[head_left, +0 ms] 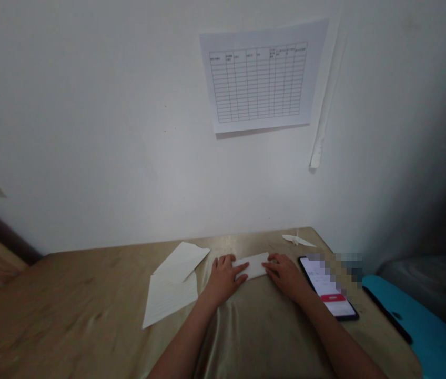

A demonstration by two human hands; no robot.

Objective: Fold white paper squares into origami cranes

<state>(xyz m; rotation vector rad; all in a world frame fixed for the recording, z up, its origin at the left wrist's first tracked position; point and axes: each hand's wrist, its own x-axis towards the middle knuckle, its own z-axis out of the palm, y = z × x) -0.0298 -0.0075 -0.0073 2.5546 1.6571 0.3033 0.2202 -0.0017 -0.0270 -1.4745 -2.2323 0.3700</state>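
A folded strip of white paper [255,266] lies on the cloth-covered table between my two hands. My left hand [225,276] holds its left end, with the thumb and index finger reaching over the paper and the other fingertips at its far edge. At the right end, my right hand [284,273] has its fingers bent onto the paper's edge and corner. Left of my left hand are two loose white sheets [171,300], one overlapping the other. Beyond my right hand sits a small folded white paper piece [298,240] with pointed ends.
A phone [325,289] with a lit screen, partly pixelated, lies right of my right hand. The shiny tan tablecloth [89,305] has wrinkles near my forearms. A white wall [128,131] with a printed table sheet [262,79] rises behind. A blue object [420,326] stands beside the table's right edge.
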